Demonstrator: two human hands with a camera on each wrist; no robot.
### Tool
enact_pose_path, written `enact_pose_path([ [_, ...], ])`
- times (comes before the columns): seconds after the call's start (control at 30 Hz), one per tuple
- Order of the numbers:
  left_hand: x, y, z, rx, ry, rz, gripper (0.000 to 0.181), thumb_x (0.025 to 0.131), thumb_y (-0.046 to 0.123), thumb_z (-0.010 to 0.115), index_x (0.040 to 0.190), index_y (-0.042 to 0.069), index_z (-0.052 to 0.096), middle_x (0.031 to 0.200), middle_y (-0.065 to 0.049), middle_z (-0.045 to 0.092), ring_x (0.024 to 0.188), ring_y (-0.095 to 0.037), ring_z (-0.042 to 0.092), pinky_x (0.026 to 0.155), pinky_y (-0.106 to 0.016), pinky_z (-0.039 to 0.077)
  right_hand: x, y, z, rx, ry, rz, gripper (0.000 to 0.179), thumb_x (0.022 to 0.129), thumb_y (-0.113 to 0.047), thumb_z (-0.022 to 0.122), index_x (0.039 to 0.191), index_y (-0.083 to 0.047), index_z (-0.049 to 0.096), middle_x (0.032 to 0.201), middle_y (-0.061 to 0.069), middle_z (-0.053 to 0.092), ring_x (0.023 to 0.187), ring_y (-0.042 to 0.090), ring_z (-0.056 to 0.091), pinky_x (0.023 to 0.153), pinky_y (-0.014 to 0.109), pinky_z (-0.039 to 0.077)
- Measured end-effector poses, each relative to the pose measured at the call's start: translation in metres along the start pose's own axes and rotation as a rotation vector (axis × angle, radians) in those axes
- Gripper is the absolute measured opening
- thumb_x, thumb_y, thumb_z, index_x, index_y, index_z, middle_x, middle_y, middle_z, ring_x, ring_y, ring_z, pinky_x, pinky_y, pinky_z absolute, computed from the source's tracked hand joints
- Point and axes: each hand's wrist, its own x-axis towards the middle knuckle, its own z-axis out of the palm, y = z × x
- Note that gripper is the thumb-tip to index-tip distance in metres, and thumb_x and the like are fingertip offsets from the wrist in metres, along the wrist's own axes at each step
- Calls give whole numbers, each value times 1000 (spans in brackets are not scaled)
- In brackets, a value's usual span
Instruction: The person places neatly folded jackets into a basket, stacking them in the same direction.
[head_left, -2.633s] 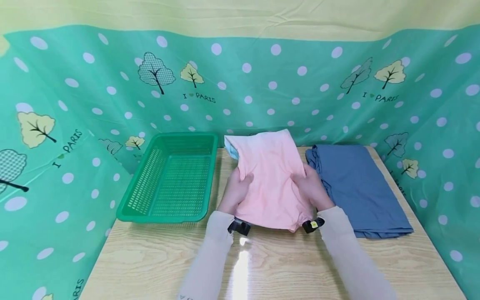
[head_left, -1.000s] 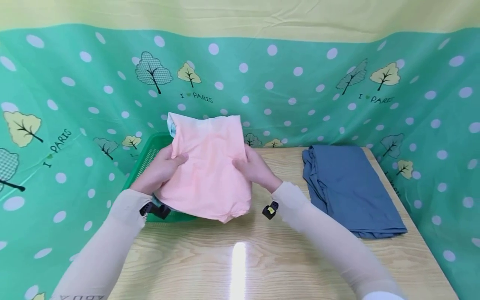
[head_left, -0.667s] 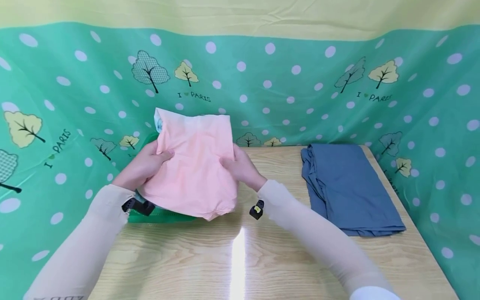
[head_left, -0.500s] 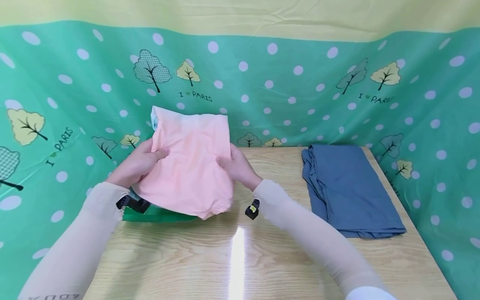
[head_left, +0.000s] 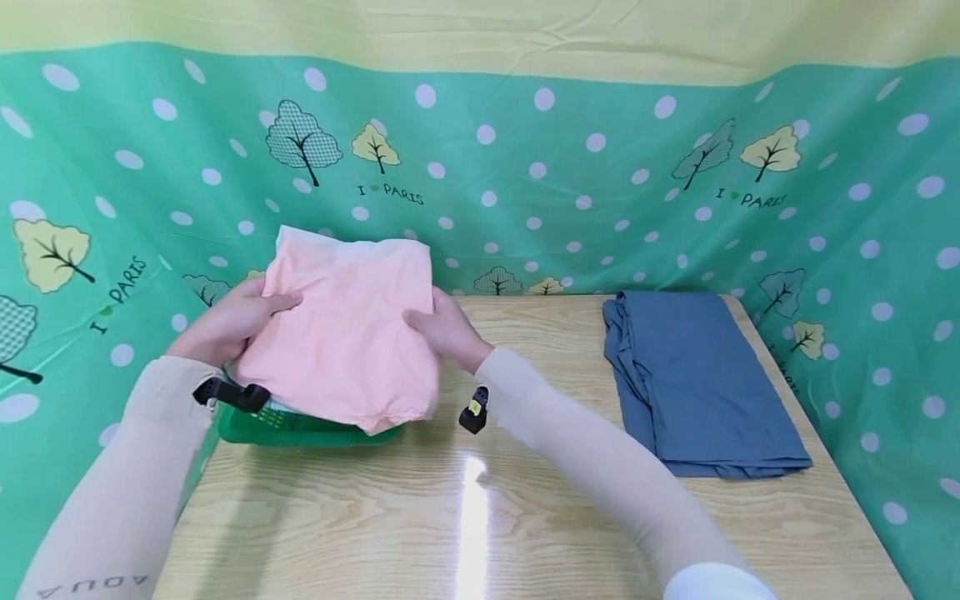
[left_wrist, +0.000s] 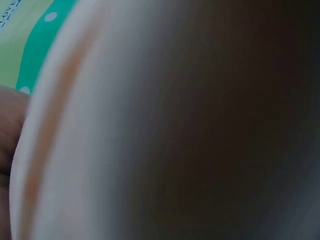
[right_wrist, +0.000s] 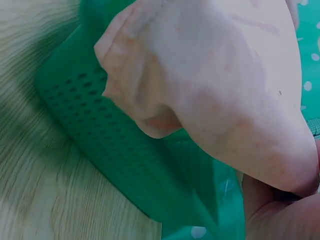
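Note:
A folded pink garment, paler along its top edge, hangs over the green plastic basket at the left of the table. My left hand grips its left side with the thumb on top. On the right side my right hand pinches it, thumb over the cloth and fingers behind. In the right wrist view the garment bulges above the perforated basket wall. Most of the basket is hidden under the cloth. Blurred fabric fills much of the left wrist view.
A folded dark blue cloth lies flat at the right of the wooden table. Behind and at both sides hangs a green polka-dot curtain with printed trees.
Both hands have carried the pink garment left from the middle of the table to over the basket, lowering it slightly in the last half second. The blue cloth stays where it was.

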Motion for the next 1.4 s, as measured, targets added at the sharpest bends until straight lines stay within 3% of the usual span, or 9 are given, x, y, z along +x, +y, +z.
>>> enact_pose_path([
  [0.27, 2, -2, -19, -94, -32, -61, 33, 106, 38, 55, 131, 23, 42, 96, 11, 66, 85, -10, 72, 77, -31, 62, 6, -8, 5, 100, -74, 96, 40, 106, -18, 56, 144, -9, 48, 115, 9, 69, 91, 21, 72, 77, 35, 61],
  [0.5, 19, -33, -20, -10, -40, -103, 43, 107, 34, 52, 143, 14, 38, 95, 10, 67, 83, -9, 71, 78, -30, 60, 10, 5, 18, -4, -104, 154, 47, 104, -11, 57, 147, -3, 40, 127, 11, 60, 100, 16, 65, 83, 30, 57],
  [0.67, 29, -55, -16, 96, -36, -86, 65, 109, 33, 47, 160, 2, 21, 124, -2, 55, 93, -3, 63, 83, -23, 55, 13, 13, 29, -80, -93, 144, 54, 104, -7, 54, 153, 0, 33, 143, 16, 50, 111, 19, 56, 94, 34, 53],
  [0.8, 32, -65, -16, 138, -3, -68, 68, 110, 32, 44, 163, 2, 15, 141, -13, 43, 95, 0, 57, 82, -18, 52, 14, 16, 37, -93, -80, 145, 60, 103, -4, 53, 157, -1, 27, 154, 17, 42, 130, 24, 50, 110, 41, 48],
  [0.9, 34, -69, -16, 144, 23, -59, 67, 110, 33, 42, 164, 4, 15, 146, -16, 41, 100, -3, 57, 84, -18, 51, 15, 16, 41, -98, -53, 162, 61, 102, -2, 54, 157, -1, 26, 153, 17, 41, 129, 25, 50, 110, 43, 48],
  [1.0, 36, -73, -13, 155, 34, -50, 65, 110, 32, 41, 163, 4, 15, 150, -19, 39, 116, -16, 54, 95, -27, 49, 15, 17, 44, -138, -53, 191, 62, 101, -1, 54, 156, -1, 26, 149, 17, 42, 123, 24, 52, 108, 40, 50],
  [1.13, 40, -80, -6, 228, 42, -24, 61, 111, 25, 39, 161, -2, 17, 158, -28, 32, 135, -38, 40, 114, -54, 38, 13, 17, 47, -223, -75, 205, 72, 99, -5, 56, 159, -1, 18, 155, 18, 37, 132, 26, 49, 114, 40, 45],
  [1.27, 48, -90, 2, 400, 71, -15, 59, 109, 19, 39, 157, -9, 20, 158, -35, 30, 139, -50, 36, 118, -66, 30, 8, 15, 52, -376, -119, 169, 83, 98, -17, 60, 163, -4, 10, 160, 18, 38, 133, 26, 51, 113, 38, 45],
  [1.4, 51, -95, 7, 505, 96, -29, 59, 107, 17, 40, 155, -13, 22, 154, -40, 32, 136, -53, 38, 115, -68, 32, -1, 12, 60, -585, -188, 111, 74, 99, -26, 61, 161, -5, 25, 152, 16, 51, 118, 21, 58, 100, 32, 51],
])
